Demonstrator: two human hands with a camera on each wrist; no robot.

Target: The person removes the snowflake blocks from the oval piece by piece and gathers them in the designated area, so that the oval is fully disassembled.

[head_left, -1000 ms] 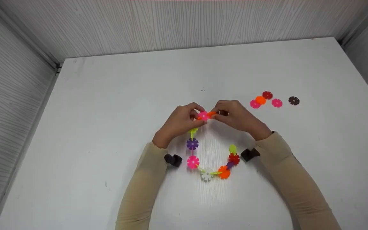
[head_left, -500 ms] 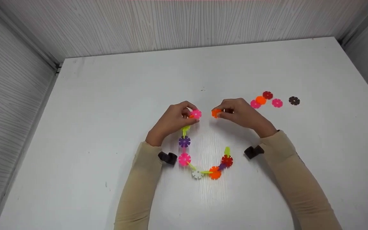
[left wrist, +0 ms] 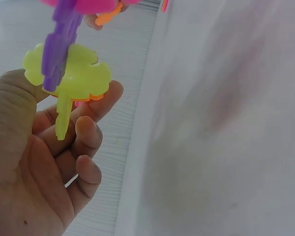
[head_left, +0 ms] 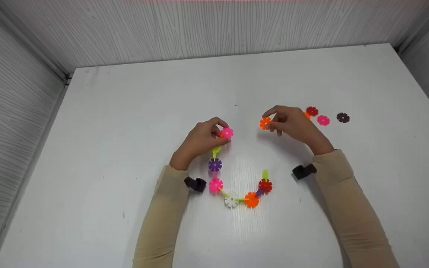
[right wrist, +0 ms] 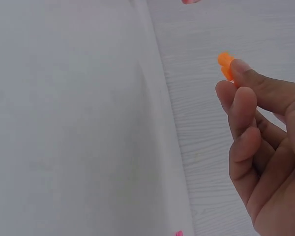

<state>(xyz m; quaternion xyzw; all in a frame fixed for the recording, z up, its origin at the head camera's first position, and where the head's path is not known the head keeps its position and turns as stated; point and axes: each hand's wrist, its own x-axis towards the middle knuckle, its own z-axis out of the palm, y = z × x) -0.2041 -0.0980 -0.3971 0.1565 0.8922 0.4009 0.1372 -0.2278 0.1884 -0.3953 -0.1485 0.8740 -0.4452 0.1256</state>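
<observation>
My left hand [head_left: 201, 141] pinches the upper end of a chain of interlocking notched flower discs, by its pink disc [head_left: 226, 133]. From there the chain runs down through a purple disc [head_left: 215, 165] and a white disc [head_left: 231, 201], then curves right to a red disc [head_left: 265, 185] with a yellow-green one standing at its end. In the left wrist view a yellow-green disc [left wrist: 86, 73] hangs in front of the fingers. My right hand [head_left: 292, 124] pinches a loose orange disc [head_left: 264, 123] between thumb and finger, apart from the chain.
Beyond my right hand lie loose discs on the white table [head_left: 143, 111]: a red one [head_left: 312, 111], a pink one [head_left: 323, 120] and a dark brown one [head_left: 343, 117]. An orange disc is partly hidden behind that hand. A wood-grain panel [head_left: 214, 29] stands along the far edge.
The orange disc in my right hand has come away from the chain's pink end disc and moved right and farther from me. My left hand and the chain have shifted slightly left.
</observation>
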